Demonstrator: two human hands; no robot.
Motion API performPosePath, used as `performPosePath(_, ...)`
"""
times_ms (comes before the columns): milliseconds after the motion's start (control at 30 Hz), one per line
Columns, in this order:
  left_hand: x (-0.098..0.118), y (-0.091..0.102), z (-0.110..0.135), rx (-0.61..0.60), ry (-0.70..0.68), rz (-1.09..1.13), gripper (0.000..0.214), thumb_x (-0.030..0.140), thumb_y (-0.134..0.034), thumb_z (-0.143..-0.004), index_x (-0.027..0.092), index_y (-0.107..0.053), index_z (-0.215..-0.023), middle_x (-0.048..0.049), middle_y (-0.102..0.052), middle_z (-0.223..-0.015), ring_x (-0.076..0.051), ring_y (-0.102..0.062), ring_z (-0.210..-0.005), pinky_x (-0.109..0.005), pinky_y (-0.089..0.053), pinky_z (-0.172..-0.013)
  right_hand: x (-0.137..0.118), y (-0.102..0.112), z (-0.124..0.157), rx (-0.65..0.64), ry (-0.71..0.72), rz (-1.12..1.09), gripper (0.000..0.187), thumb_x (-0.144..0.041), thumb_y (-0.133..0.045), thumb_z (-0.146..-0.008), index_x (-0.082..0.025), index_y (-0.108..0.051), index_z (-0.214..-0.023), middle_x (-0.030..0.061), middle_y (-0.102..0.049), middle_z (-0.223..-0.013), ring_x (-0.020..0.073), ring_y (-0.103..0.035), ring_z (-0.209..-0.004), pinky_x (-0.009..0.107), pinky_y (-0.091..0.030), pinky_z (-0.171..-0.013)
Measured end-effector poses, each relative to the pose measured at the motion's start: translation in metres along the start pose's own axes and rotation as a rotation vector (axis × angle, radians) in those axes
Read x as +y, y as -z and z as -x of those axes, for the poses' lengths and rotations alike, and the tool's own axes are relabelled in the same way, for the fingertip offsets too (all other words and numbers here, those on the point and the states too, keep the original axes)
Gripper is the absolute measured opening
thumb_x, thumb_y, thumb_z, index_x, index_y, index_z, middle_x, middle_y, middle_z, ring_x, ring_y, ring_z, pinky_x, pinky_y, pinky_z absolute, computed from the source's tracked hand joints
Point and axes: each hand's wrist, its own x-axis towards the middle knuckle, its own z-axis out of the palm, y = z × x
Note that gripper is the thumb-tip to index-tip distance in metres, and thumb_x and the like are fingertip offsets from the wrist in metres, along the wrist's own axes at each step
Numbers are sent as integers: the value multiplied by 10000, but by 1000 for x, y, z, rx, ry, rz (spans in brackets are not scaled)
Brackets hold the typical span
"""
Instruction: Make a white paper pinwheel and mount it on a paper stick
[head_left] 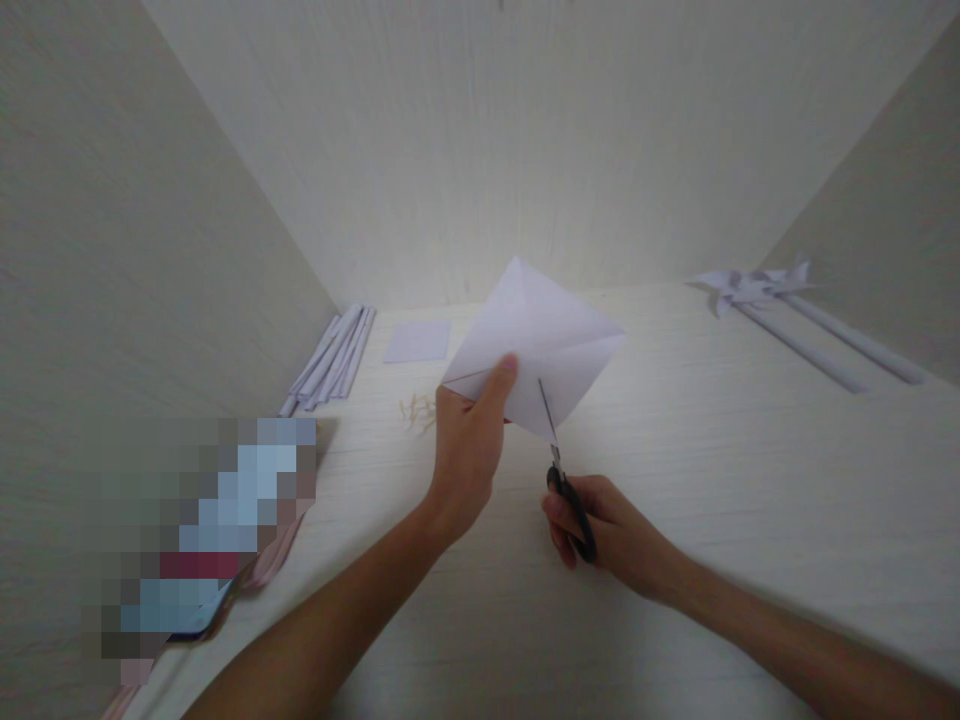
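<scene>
My left hand (472, 440) pinches a square sheet of white paper (540, 320) by its left side, thumb on top and fingers underneath. Crease lines cross the sheet, which is held up with one corner pointing away from me. In my right hand (600, 530) are scissors (574, 510) with black handles. Their blades reach into the paper from its near corner toward the middle, and one blade shows on top. The part of the blades under the paper is hidden.
Rolled white paper sticks (337, 355) are stacked at the back left, beside a flat stack of square paper (418, 341). Small pale sticks (418, 411) lie near my left hand. Paper pinwheels (757, 285) on sticks rest at the right. A pixelated object (225, 540) stands at the left.
</scene>
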Motion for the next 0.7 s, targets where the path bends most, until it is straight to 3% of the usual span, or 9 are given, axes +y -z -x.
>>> performPosePath(367,2,-3,2,14,-13,0,252,352,-606,-638,150,-619,-789,-44,-644,-782,-155,-582,-785,-253,-476,-659,2,0,0,5,20,5,477,-579,-442,-719,-165,-420,-482,-29,-421,-428,65,-356,-402,204,-286,-411)
performPosePath(700,-4,-1,3,6,-17,-38,232,352,-591,-652,146,-620,-753,-45,-640,-772,-145,-577,-756,-243,-469,-640,2,1,1,2,21,-26,468,-552,-450,-733,-157,-432,-482,-33,-422,-418,50,-335,-375,194,-251,-380)
